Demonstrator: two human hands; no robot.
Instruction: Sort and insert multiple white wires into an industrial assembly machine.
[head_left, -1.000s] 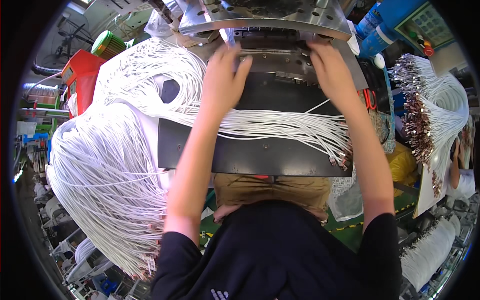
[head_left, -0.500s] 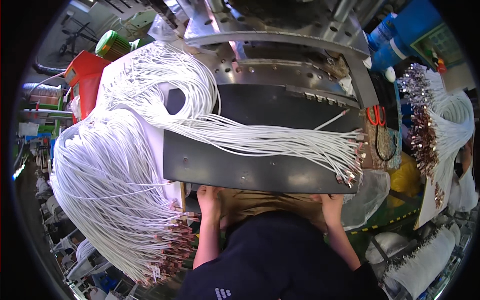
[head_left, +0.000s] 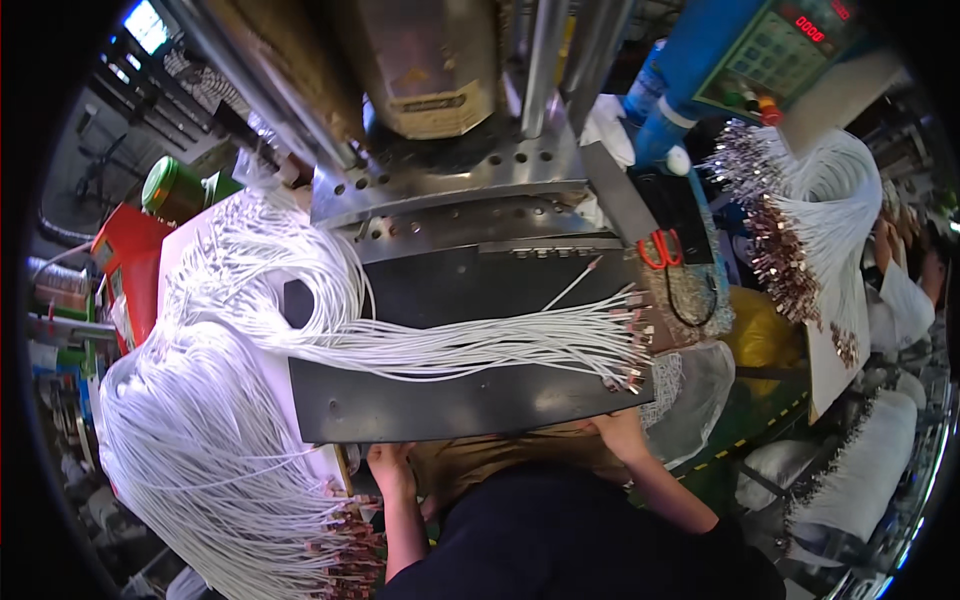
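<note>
Across the black tabletop (head_left: 420, 415) lies a bundle of white cables (head_left: 470, 345), their copper-coloured metal terminals (head_left: 632, 350) fanned out at the right end. One single cable (head_left: 570, 285) lies apart, slanting up behind the bundle. My left hand (head_left: 392, 470) is at the front edge of the tabletop, with its fingers curled against it. Farther right, my right hand (head_left: 622, 437) grips the same edge below the terminals, fingertips partly hidden beneath it. Neither hand touches the cables.
A metal press (head_left: 450, 190) stands behind the tabletop. At left hangs a large heap of white cables (head_left: 220, 430). Red-handled scissors (head_left: 660, 250) lie at the right. A control panel (head_left: 780, 55) and more cables (head_left: 840, 200) stand farther right; a clear plastic bag (head_left: 700, 400) hangs nearby.
My view has tilted up and turned right, showing more of the press and the control panel. Both hands stay at the tabletop's front edge, and the cables lie as before.
</note>
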